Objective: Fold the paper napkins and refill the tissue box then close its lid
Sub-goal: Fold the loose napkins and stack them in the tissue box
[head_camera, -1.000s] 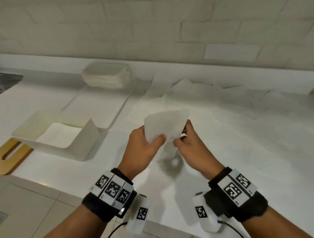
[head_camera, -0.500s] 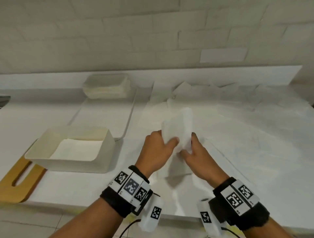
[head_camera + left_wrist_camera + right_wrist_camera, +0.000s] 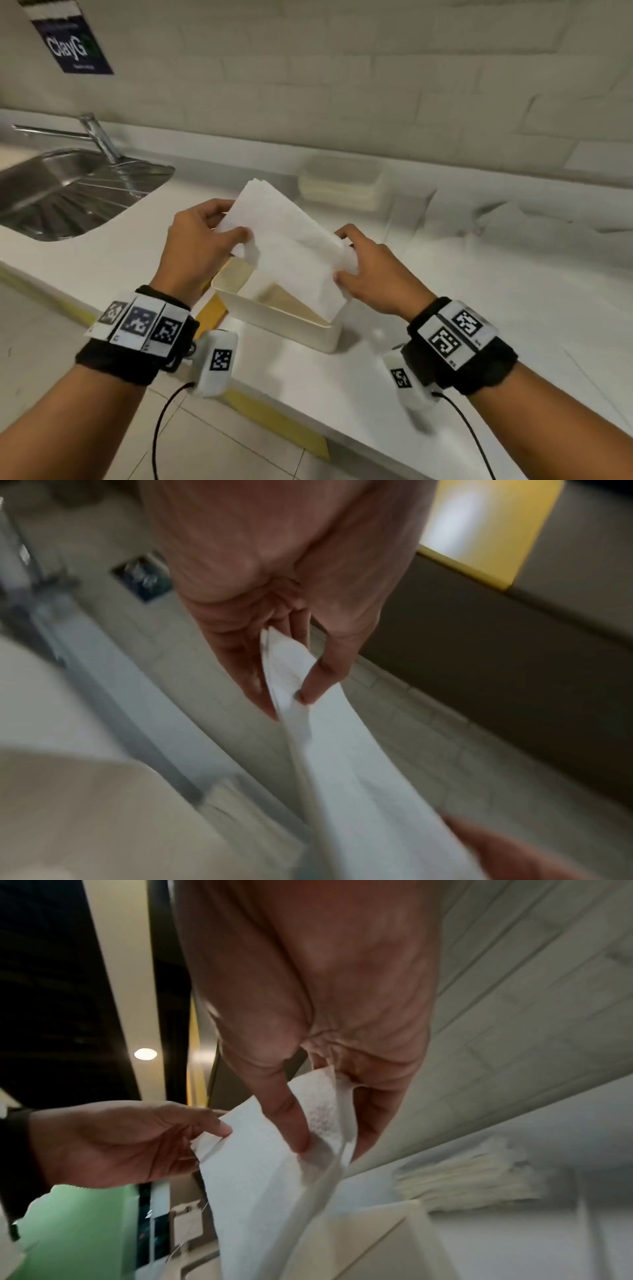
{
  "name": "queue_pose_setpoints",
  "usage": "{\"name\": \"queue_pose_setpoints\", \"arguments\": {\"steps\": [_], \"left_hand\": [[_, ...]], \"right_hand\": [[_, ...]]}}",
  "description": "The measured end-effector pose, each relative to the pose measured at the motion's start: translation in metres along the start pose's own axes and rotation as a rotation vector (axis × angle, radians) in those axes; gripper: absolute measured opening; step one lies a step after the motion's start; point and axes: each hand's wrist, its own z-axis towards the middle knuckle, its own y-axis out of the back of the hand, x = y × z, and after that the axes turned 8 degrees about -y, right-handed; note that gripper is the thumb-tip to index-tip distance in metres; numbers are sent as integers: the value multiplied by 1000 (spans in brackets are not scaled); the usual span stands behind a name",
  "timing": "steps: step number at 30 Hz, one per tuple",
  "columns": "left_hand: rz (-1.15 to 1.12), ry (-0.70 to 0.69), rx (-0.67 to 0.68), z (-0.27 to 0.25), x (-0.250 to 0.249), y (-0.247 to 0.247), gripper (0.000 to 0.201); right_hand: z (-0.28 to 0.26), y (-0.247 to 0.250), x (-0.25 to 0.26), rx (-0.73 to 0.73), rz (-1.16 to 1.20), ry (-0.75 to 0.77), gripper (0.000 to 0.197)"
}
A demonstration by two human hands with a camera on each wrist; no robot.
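Note:
A folded white napkin [image 3: 291,250] hangs tilted just above the open cream tissue box [image 3: 274,317] on the white counter. My left hand [image 3: 219,226] pinches the napkin's left end between thumb and fingers; the left wrist view shows that pinch on the napkin [image 3: 329,750] by my left hand [image 3: 287,685]. My right hand [image 3: 346,253] pinches the right end, thumb over the napkin [image 3: 274,1172] in the right wrist view, where my right hand [image 3: 329,1139] grips its edge. The napkin's lower corner dips into the box. The box's inside is mostly hidden.
A steel sink [image 3: 58,192] with a tap lies at the far left. A stack of napkins [image 3: 342,186] sits against the wall behind the box. Loose unfolded napkins [image 3: 513,233] are spread on the counter to the right. A wooden lid [image 3: 214,310] pokes out left of the box.
Both hands have carried the napkin leftward from the counter's middle to above the tissue box. The napkin is now spread between the hands and tilted. The head view has swung left, showing the sink.

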Motion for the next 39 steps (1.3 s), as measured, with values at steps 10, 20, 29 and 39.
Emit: {"name": "queue_pose_setpoints", "arguments": {"steps": [10,20,29,39], "left_hand": [[696,-6,446,17,69,-2,85],[932,-126,518,18,49,-17,28],[499,-487,446,-8,-102,-154,15],[530,-736,1048,-79,-154,-478,25]], "right_hand": [[55,-54,11,325,-420,-93,66],[16,-19,8,132,-425,148,48],[-84,165,-169,-119,-298,-224,39],[-199,361,-431,-256,-447,-793,49]]}}
